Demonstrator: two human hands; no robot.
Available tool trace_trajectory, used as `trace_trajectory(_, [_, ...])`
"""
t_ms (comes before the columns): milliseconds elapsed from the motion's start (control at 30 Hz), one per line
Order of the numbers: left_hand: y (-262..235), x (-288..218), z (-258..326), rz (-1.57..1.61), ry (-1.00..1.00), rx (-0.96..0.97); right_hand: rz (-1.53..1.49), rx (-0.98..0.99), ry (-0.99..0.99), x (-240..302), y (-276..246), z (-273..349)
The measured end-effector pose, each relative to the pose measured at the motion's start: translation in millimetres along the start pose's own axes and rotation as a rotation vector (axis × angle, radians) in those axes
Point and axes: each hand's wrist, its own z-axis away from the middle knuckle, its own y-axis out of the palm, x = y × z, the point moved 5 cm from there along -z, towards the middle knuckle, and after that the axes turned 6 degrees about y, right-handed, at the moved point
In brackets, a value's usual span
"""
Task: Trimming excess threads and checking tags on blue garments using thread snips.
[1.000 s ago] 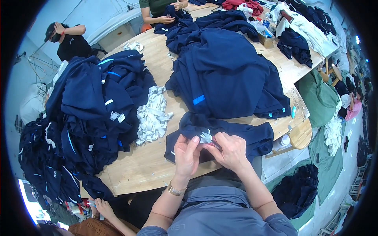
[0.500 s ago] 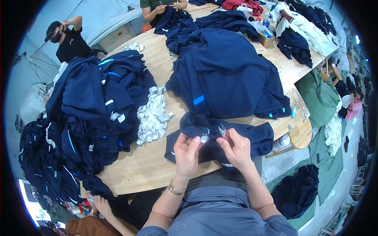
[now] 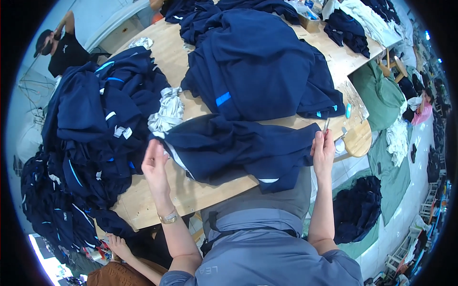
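A navy garment with a white strip along its left edge is spread sideways across the near table edge, between my two hands. My left hand, slightly smeared, is closed at the garment's upper left corner, its thumb by the white strip. At the right end, my right hand is closed around small thread snips, with the pointed blades upward. Its fingers touch the garment's right edge; whether they also pinch the cloth is hidden.
A large navy garment heap lies beyond, another to the left. White cloth strips sit between them. A wooden stool stands at the table's right corner. A person in black is far left; another person's hand is lower left.
My hands have moved apart, left hand leftward and right hand rightward and up with the snips. The bunched navy garment is now spread wide. The whole view has shifted slightly.
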Motion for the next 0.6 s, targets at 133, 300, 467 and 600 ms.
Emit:
trace_trajectory(133, [12.0,20.7,31.1,-0.643,0.215,0.2,0.092,0.166,0.016,-18.9,8.9,18.2])
trace_trajectory(300, [59.5,36.7,81.4,-0.746,0.033,0.668,0.43,0.542,-0.328,-0.6,43.4,63.5])
trace_trajectory(467, [38.9,63.1,62.3,-1.309,0.507,0.717,0.192,0.503,-0.149,-7.9,35.7,52.7])
trace_trajectory(600, [7.3,54.4,25.7,-0.744,0.186,0.701,-0.453,0.217,0.019,19.4,-29.8,-1.9])
